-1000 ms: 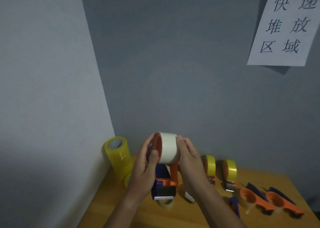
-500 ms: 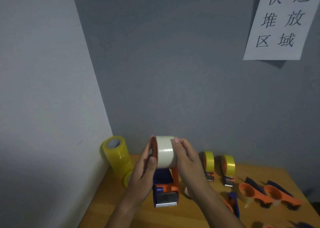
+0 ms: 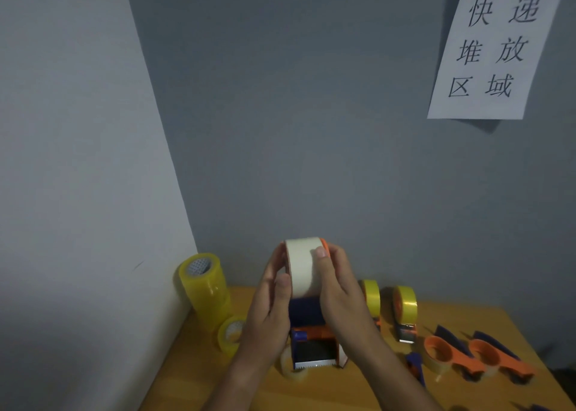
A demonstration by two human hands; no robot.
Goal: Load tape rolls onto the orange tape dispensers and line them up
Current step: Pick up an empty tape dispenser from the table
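Two hands hold one dispenser (image 3: 314,339) up above the table (image 3: 467,314), in front of the grey wall. A white roll (image 3: 304,268) sits on its orange wheel, whose rim shows at the roll's upper right edge. The left hand (image 3: 271,311) cups the roll's left side, its thumb pressed against the roll's face and its fingers curved round the far edge. The right hand (image 3: 339,295) wraps the right side, thumb laid on the white tape near the top, fingers curled behind. Below the roll, the dispenser's blue body, orange frame and toothed metal blade point toward the camera.

On the table's left, against the wall, stands a stack of yellow rolls (image 3: 204,283), with a smaller yellow roll (image 3: 232,336) leaning beside its base. A clear roll (image 3: 291,368) lies flat just under the held dispenser. To the right of the hands, two loaded dispensers stand upright side by side: the nearer one (image 3: 372,297) partly hidden by the right hand, the further one (image 3: 405,312) in full view with yellow tape. Further right, two empty dispensers (image 3: 442,353) (image 3: 489,357) lie on their sides, close together. A blue part (image 3: 416,364) lies between them and the right forearm. A paper sign (image 3: 492,49) with printed characters hangs on the wall at upper right.
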